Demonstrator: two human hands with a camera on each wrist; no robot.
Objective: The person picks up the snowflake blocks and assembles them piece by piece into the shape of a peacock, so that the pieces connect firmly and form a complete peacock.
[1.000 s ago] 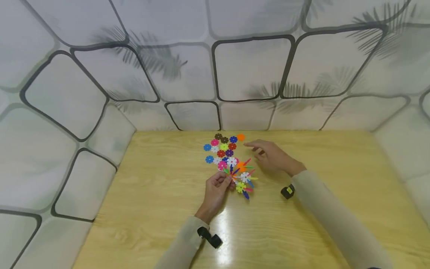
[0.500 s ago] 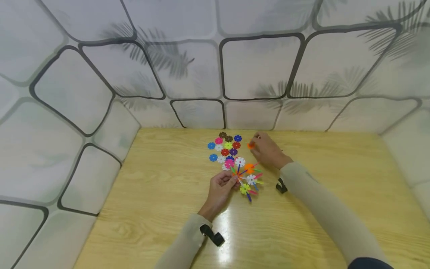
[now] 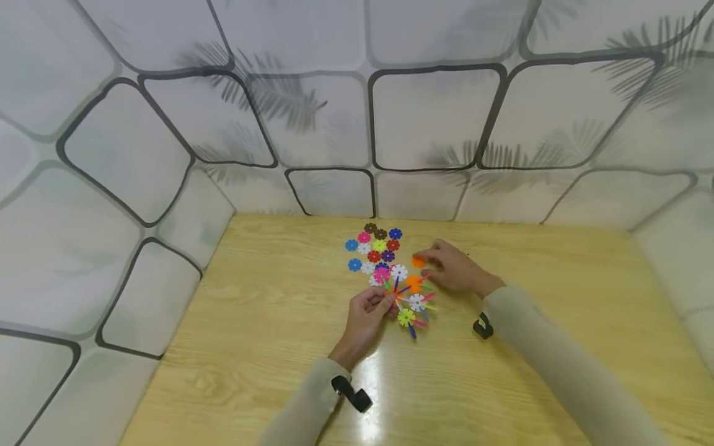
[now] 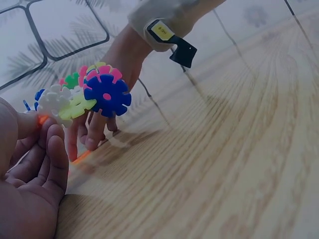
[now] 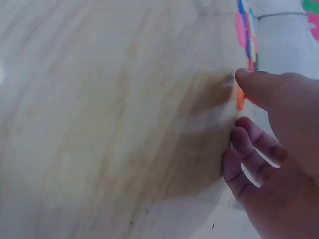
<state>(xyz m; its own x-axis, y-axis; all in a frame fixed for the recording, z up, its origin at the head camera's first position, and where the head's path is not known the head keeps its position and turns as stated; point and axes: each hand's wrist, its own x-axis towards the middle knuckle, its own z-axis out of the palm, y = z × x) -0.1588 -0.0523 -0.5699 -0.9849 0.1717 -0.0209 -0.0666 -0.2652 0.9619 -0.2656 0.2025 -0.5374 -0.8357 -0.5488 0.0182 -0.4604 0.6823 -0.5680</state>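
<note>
My left hand [image 3: 365, 319] pinches a built cluster of interlocking plastic flower discs [image 3: 406, 317] between thumb and fingers, gripping it by an orange disc at its left side. White, yellow, orange, pink, green and blue discs stick out of the cluster in different directions. In the left wrist view a blue disc [image 4: 107, 95] faces the camera. Just right of the cluster my right hand [image 3: 454, 269] reaches low over the table, its fingertips at a loose orange disc [image 3: 418, 262] lying flat. In the right wrist view its thumb and fingers stand apart around that orange disc [image 5: 240, 98].
Loose flower discs lie flat in a patch behind the cluster, among them a brown disc [image 3: 370, 228], a light blue disc [image 3: 354, 265] and a red disc [image 3: 393, 245]. The wooden table [image 3: 251, 322] meets a patterned wall [image 3: 426, 118] at the back.
My right hand reached the orange disc at the back right, and that disc has come nearer the cluster, away from the other loose discs. My left hand keeps its hold on the cluster.
</note>
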